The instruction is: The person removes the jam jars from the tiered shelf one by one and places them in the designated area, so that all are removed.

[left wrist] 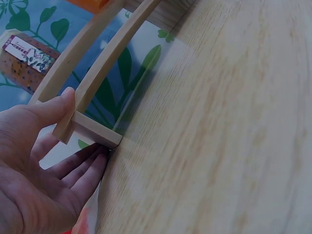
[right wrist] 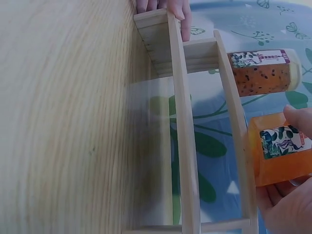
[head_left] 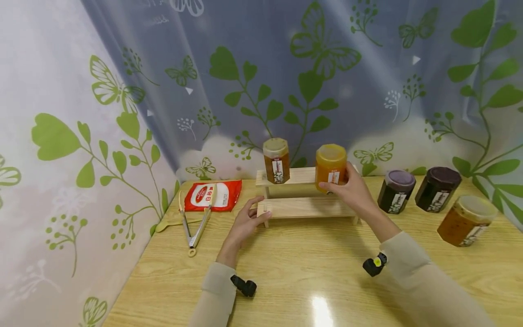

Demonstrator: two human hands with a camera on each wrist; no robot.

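- The right hand (head_left: 352, 188) grasps an orange jar (head_left: 327, 159), thumb in front, at the upper step of a wooden rack (head_left: 306, 207) near the tabletop's (head_left: 286, 268) back edge; whether the jar's base rests on that step is hard to tell.
- The left hand (head_left: 245, 222) grips the lower step's left end, thumb against the board and fingers around the outer side.
- An amber jar (head_left: 268, 163) stands at the upper step's left end.
- Toward the tabletop's right edge stand two dark jars (head_left: 390, 193) and a reddish-brown jar (head_left: 459, 225).
- Near the back left corner, tongs (head_left: 200, 231) overlap a red-and-white packet (head_left: 229, 195), beside a spoon (head_left: 162, 225).
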